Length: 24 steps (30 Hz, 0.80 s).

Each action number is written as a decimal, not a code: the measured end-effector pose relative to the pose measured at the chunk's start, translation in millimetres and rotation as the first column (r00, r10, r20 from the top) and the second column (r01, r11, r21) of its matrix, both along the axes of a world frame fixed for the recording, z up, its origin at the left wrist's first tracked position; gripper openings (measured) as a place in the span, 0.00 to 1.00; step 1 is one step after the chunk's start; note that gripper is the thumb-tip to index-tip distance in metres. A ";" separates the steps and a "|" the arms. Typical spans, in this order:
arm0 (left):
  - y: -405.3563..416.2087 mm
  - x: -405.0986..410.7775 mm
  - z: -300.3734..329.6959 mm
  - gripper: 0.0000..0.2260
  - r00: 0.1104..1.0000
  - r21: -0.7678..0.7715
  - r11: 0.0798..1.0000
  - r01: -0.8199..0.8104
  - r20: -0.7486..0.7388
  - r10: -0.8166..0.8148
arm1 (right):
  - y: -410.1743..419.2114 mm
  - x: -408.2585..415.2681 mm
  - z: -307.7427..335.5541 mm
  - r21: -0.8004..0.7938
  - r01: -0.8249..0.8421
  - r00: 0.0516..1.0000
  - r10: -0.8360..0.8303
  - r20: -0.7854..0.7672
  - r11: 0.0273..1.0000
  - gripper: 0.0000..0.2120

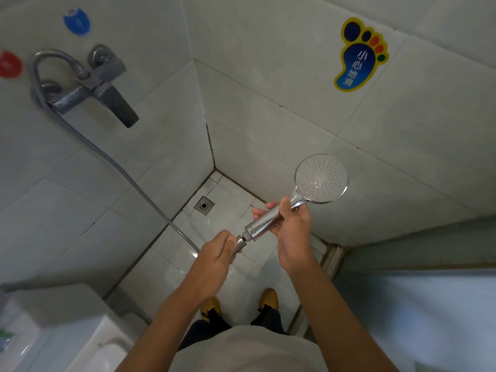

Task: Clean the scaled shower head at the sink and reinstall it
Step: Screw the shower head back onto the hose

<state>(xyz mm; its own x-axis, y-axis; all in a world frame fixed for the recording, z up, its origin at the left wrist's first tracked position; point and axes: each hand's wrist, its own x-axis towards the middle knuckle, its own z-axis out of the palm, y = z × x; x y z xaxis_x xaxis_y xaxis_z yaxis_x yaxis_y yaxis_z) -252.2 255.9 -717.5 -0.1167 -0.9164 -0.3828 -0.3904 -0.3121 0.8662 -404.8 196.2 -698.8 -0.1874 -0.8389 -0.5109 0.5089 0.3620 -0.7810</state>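
Both hands are working one joint: the right hand is wrapping its grip around the shower head handle, slanting up-right, while the left hand is pinching the hose nut at its lower end.

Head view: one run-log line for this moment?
stage: hose joint | left hand: grips metal hose nut | right hand: holds round chrome shower head by handle | state: joint meeting
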 end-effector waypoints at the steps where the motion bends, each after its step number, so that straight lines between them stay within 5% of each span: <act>1: -0.4 0.1 -0.2 0.16 1.000 0.003 1.000 -0.001 0.000 0.001 | 0.1 -0.1 0.0 -0.003 -0.007 1.000 0.007 -0.014 1.000 0.07; 24: -1.3 -1.3 4.1 0.13 0.999 -0.031 1.000 0.006 0.048 -0.004 | 3.3 3.8 2.3 -0.060 -0.049 0.995 0.044 -0.091 0.997 0.11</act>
